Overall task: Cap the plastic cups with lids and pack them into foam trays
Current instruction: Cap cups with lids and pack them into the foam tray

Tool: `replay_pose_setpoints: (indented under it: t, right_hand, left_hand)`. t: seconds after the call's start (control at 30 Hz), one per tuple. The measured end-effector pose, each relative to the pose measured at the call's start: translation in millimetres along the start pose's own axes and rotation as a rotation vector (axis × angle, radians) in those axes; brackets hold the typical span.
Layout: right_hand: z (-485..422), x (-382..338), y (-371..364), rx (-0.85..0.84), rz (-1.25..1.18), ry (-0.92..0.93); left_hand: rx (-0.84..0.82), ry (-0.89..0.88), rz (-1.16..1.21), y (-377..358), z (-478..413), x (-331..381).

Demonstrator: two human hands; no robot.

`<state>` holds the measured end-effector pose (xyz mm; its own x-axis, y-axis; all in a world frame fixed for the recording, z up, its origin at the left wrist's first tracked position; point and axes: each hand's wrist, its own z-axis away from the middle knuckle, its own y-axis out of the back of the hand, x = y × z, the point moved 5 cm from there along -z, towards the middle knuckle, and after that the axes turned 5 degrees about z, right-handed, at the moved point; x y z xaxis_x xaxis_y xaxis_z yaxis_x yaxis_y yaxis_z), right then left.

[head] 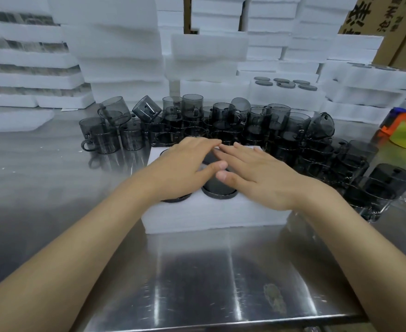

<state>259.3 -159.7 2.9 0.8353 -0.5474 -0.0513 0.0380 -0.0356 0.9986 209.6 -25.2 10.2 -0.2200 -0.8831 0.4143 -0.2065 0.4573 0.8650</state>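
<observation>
The foam tray [211,220] lies on the steel table [197,271] directly in front of the person, with its long side toward the camera. In its round pockets sit dark cups closed with lids; the middle front lid [219,191] shows best, and a second lid [176,198] shows only as a rim under the left wrist.

The left hand [185,161] lies flat on the top of the tray with straight fingers, palm down, and holds nothing; the right hand [257,173] lies the same way beside it, also flat and holding nothing. The fingertips of both hands nearly meet at the far edge of the tray, and the two thumbs are close together above the middle lid. How hard the hands press, I cannot tell.

Behind the tray and to its right stand many loose cups [197,121], smoky grey with handles; most are upright, some are tilted or lie on others. Farther back at the right a packed tray [285,94] shows several dark lids on its top. White foam stacks [115,56] fill the background; a cardboard box [403,32] is in the upper right corner, and a coloured roll [404,135] rests at the right edge of the table.
</observation>
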Motion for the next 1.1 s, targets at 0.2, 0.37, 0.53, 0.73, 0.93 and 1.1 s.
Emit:
replay_pose_setpoints:
  t: [0.2,0.37,0.53,0.73,0.93,1.1]
  right_hand:
    - [-0.4,-1.5,1.8,0.016,0.009,0.022]
    - [-0.7,-2.7,2.9,0.044,0.014,0.033]
    - [10.6,-4.0,17.1,0.358,-0.307,0.139]
    - [28.4,-24.4,32.2,0.573,-0.209,0.428]
    - [21.6,-37.1,10.6,0.348,0.251,0.413]
    - [35.3,-30.7,22.2,0.592,0.175,0.516]
  left_hand:
    - [-0.158,0.001,-0.156,-7.7,-4.4,-0.1]
    - [-0.208,0.035,-0.204,-10.8,-6.4,-4.7]
    - [0.149,0.009,-0.097,7.0,-1.7,0.5]
    - [0.606,0.219,0.412,37.7,10.8,-27.4]
    - [0.684,0.463,0.006,54.8,22.7,-74.3]
    - [0.575,0.694,0.182,57.7,25.1,-93.5]
